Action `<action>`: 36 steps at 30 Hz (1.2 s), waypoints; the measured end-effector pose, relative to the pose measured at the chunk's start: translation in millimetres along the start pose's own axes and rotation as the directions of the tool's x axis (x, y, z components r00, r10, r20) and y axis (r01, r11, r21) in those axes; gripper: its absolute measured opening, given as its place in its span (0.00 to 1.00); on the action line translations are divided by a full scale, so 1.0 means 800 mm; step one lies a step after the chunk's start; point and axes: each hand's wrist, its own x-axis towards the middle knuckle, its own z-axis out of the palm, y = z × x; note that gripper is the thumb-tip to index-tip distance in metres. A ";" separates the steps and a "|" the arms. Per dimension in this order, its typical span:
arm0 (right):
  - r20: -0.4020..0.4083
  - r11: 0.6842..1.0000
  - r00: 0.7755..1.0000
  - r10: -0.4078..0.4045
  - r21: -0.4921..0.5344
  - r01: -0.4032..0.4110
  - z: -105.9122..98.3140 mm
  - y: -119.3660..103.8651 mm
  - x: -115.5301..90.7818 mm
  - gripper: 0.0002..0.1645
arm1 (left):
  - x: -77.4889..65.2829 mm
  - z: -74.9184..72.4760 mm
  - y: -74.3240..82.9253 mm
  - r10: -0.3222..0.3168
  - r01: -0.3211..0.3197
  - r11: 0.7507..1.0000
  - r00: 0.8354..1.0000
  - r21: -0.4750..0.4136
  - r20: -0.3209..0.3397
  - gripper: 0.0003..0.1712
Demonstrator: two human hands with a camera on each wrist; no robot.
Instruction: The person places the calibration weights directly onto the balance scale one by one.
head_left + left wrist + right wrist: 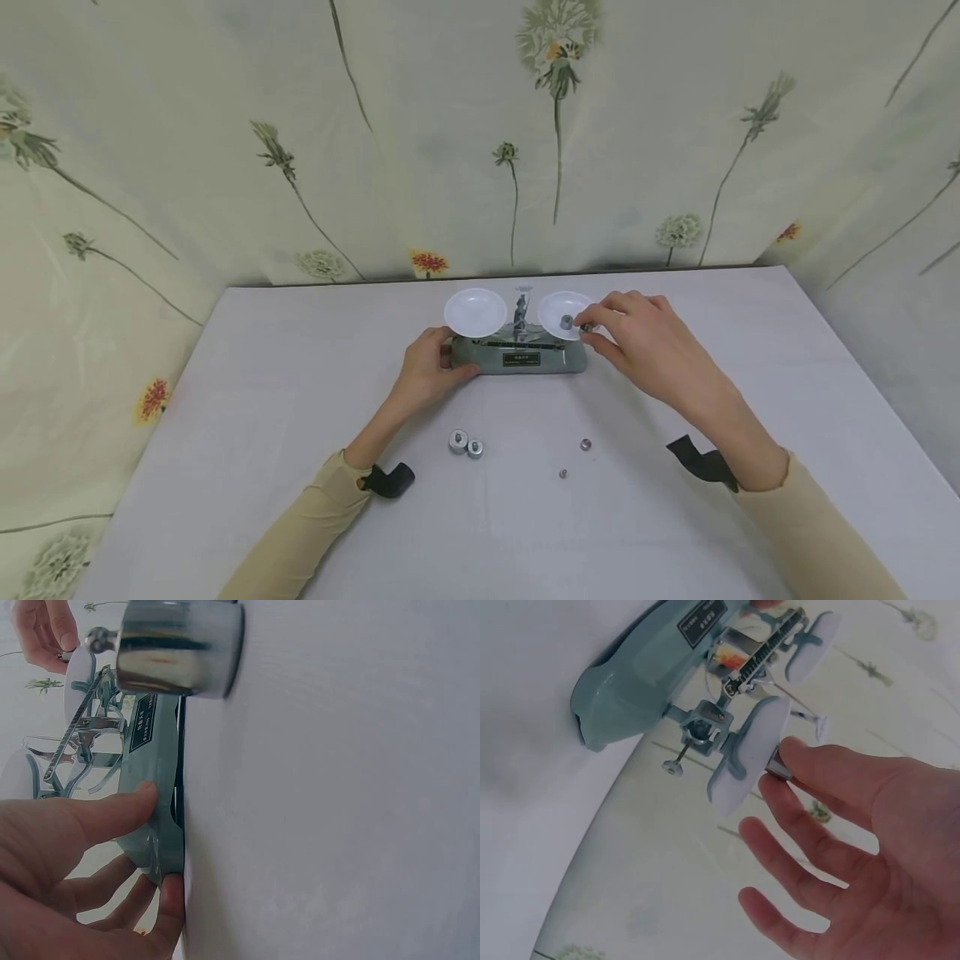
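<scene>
A balance scale with a grey-green base (487,358) stands on the table, a white pan on either side. My left hand (427,367) grips the base's left end, with the thumb (124,814) on the front and the other fingers around the end. The left pan (476,313) holds nothing. On the right pan (553,307) stands a metal weight (566,322). Beside it, my right hand (660,350) pinches another metal weight (779,766) between thumb and index finger at the pan's edge. Whether this weight touches the pan, I cannot tell.
Two larger knobbed weights (458,441) stand together in front of the scale, left of centre. Farther right lie a small weight (586,445) and a tinier one (563,473). A flower-patterned cloth (450,150) hangs behind the white table (315,350).
</scene>
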 end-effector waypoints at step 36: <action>0.001 0.999 0.999 0.040 0.009 -0.040 0.007 0.005 0.011 0.11 | 0.000 -0.001 -0.001 0.016 -0.016 1.000 1.000 0.023 -0.003 0.35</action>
